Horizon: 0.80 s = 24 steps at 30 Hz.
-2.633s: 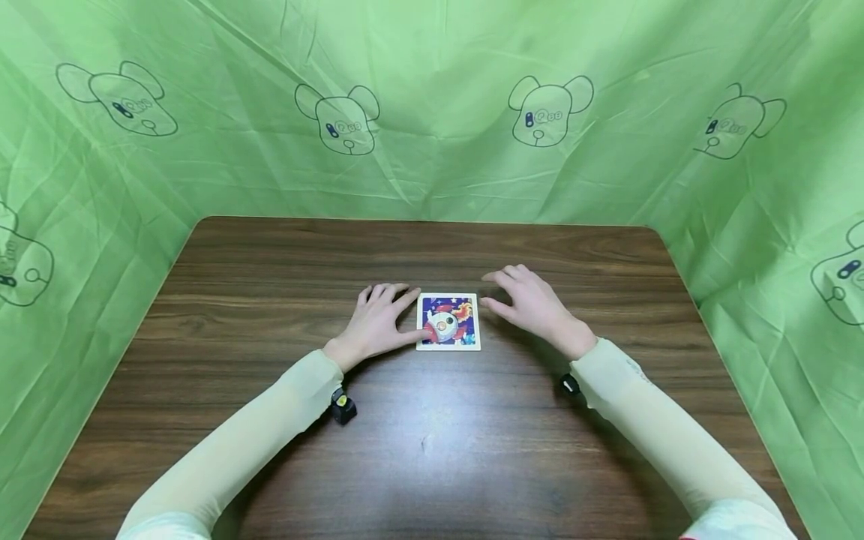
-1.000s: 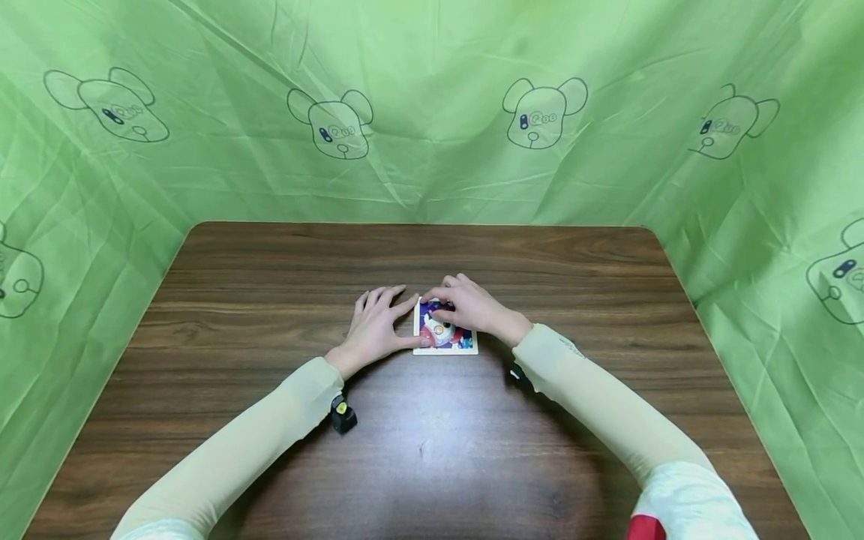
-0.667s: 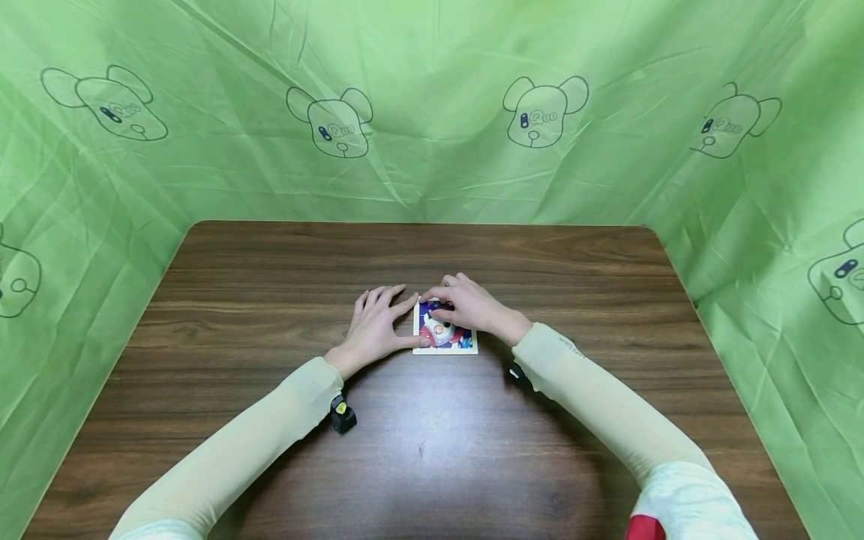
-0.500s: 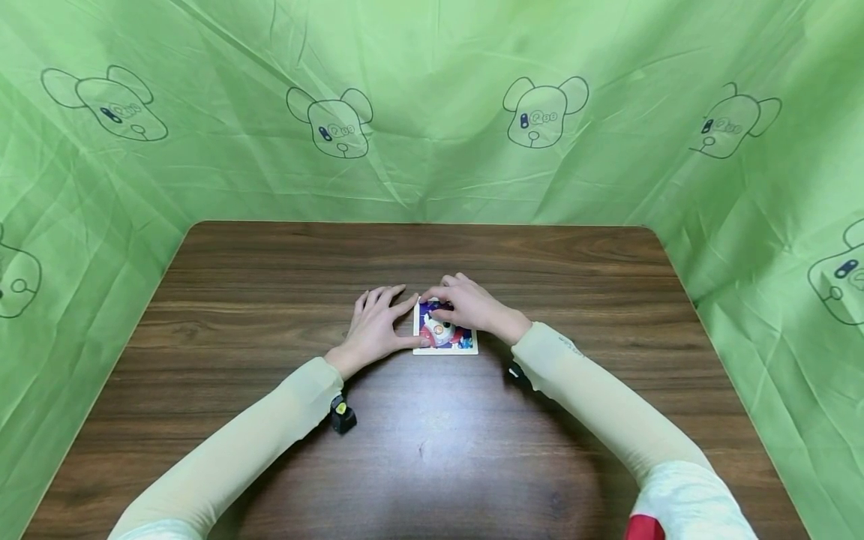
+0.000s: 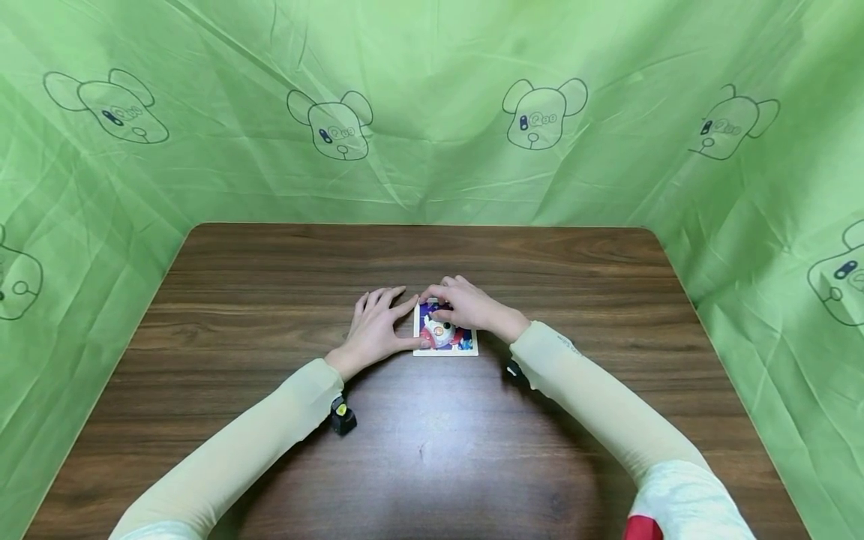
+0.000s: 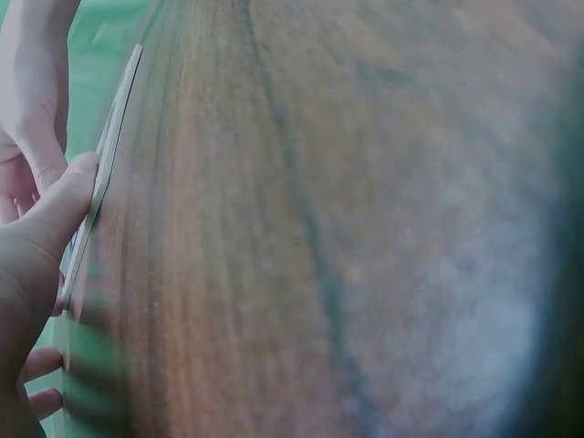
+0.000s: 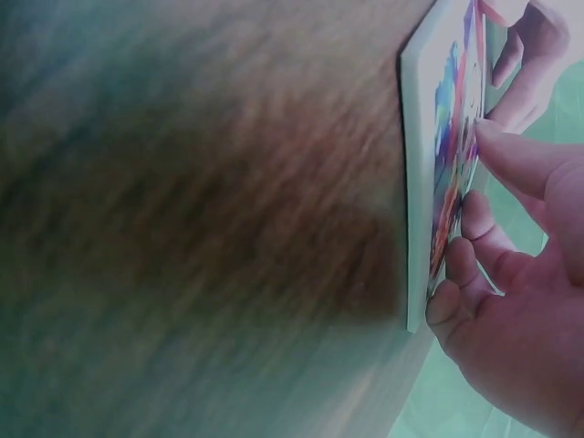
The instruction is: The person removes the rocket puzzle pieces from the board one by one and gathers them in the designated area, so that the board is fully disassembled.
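We see the left hand [image 5: 374, 328] spread, thumb on the picture board [image 5: 440, 336] at its right — the right hand [image 5: 472, 306] arched over, fingertips touching it, grip unclear.

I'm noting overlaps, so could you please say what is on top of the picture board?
Colourful print shows on the picture board. The left hand has a thumb over its near left corner, the right hand overlaps its far part; print beneath is hidden.
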### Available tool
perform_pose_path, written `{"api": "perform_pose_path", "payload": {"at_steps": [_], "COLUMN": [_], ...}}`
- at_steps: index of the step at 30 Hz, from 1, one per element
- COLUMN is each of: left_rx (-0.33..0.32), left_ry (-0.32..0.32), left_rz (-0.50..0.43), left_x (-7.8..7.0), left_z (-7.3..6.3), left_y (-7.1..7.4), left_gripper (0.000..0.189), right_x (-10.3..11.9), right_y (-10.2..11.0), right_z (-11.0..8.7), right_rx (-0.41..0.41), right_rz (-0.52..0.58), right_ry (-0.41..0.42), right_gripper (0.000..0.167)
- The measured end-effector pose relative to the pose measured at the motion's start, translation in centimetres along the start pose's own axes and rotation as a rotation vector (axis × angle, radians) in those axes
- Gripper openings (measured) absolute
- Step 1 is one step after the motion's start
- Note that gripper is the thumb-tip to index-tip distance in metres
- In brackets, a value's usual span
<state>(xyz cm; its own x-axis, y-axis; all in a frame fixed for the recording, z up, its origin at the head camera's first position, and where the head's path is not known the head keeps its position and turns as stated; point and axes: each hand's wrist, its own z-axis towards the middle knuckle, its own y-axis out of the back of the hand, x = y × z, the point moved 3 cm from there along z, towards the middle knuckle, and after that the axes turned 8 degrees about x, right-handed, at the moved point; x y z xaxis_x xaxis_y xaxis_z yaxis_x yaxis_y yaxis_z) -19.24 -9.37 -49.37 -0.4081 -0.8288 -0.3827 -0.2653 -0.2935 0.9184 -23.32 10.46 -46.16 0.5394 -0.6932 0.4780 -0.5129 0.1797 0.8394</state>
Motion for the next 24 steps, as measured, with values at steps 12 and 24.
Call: {"api": "perform_pose_path", "payload": {"at_steps": [12,24], "left_rx": [-0.008,-0.009], "left_ry": [0.003,0.007], "left_rz": [0.0,-0.003], "left_x": [-0.01,-0.05], "left_z": [-0.09,-0.04], "left_y": [-0.03,-0.04], "left_gripper": [0.096,0.096], "right_x": [-0.23,-0.15], "right_y": [-0.37,-0.47], "right_z": [0.03,-0.12], "right_rx": [-0.037,-0.083], "right_rz": [0.026,0.064], "right_ry": [0.013,0.053], "right_gripper": [0.035,0.035]}}
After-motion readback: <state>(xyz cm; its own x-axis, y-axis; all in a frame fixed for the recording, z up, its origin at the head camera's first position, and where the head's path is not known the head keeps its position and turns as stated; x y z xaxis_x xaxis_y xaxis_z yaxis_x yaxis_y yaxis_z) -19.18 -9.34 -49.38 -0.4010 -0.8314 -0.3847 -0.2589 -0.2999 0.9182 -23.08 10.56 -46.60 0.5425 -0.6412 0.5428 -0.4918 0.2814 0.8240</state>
